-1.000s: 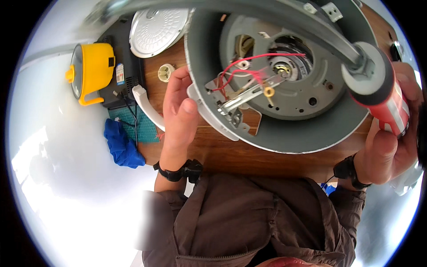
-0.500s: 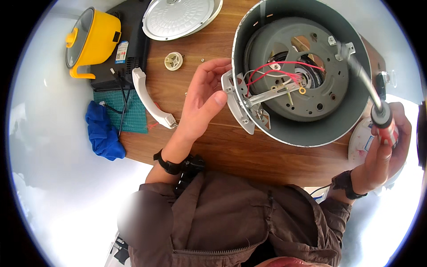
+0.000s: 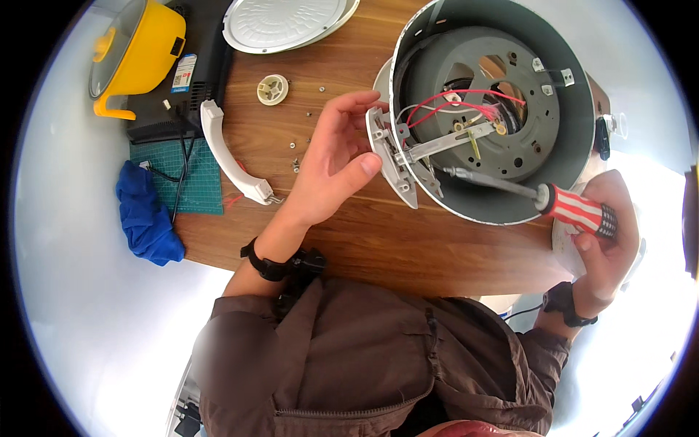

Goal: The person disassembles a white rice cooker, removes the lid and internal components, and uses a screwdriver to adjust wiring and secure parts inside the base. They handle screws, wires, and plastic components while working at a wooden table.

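My right hand (image 3: pixel 615 240) grips a screwdriver (image 3: pixel 575 209) by its red-and-white striped handle. The metal shaft points left across the near rim of a grey round appliance shell (image 3: pixel 502 213), its tip close to the inner side of a light grey plastic panel (image 3: pixel 391 162). My left hand (image 3: pixel 328 164) holds that panel's outer side, thumb in front and fingertips partly hidden behind. Red and white wires (image 3: pixel 466 102) run inside the shell above a metal strip (image 3: pixel 451 140). A perforated grey metal plate (image 3: pixel 535 142) lies in the shell.
Left of the shell are a white curved handle (image 3: pixel 231 154), a cream round cap (image 3: pixel 272 90) and several small screws (image 3: pixel 295 166). A pale round lid (image 3: pixel 284 22) lies at the back. Farther left are a yellow pot (image 3: pixel 149 54), a green cutting mat (image 3: pixel 200 182) and a blue cloth (image 3: pixel 145 215).
The screwdriver has swung from pointing up toward the shell's right-hand brackets to pointing left, its tip by the panel. My left hand stays at the panel, which now tilts slightly differently.
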Demonstrator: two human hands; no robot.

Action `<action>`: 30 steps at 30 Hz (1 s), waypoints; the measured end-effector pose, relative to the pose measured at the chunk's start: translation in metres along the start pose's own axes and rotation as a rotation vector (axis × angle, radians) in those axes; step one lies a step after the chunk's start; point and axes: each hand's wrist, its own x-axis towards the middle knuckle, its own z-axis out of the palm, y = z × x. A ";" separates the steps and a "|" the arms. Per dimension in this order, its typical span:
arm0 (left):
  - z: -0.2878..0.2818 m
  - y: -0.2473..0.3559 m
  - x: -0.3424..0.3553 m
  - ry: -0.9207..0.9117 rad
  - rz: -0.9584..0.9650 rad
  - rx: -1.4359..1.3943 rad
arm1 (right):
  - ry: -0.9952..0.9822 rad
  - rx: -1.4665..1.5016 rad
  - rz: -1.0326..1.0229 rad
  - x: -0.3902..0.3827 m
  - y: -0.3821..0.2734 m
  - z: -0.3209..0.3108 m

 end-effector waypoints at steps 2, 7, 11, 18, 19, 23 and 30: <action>-0.001 -0.001 0.001 -0.008 0.007 -0.009 | 0.005 -0.025 0.003 0.002 0.000 0.003; 0.000 -0.001 0.000 0.000 0.024 -0.021 | 0.014 -0.118 0.020 0.009 -0.007 0.007; 0.002 -0.005 0.000 0.001 0.060 -0.033 | -0.055 -0.220 0.083 0.018 -0.014 0.005; 0.005 -0.005 -0.004 0.028 0.077 0.006 | -0.104 -0.366 0.129 0.040 -0.026 0.012; 0.007 -0.004 -0.004 0.036 0.071 0.003 | -0.130 -0.379 0.126 0.043 -0.027 0.012; 0.006 -0.003 -0.006 0.070 0.042 0.014 | -0.173 -0.422 0.076 0.053 -0.029 0.018; 0.008 -0.008 -0.006 0.096 0.097 0.073 | -0.225 -0.408 0.121 0.065 -0.033 0.012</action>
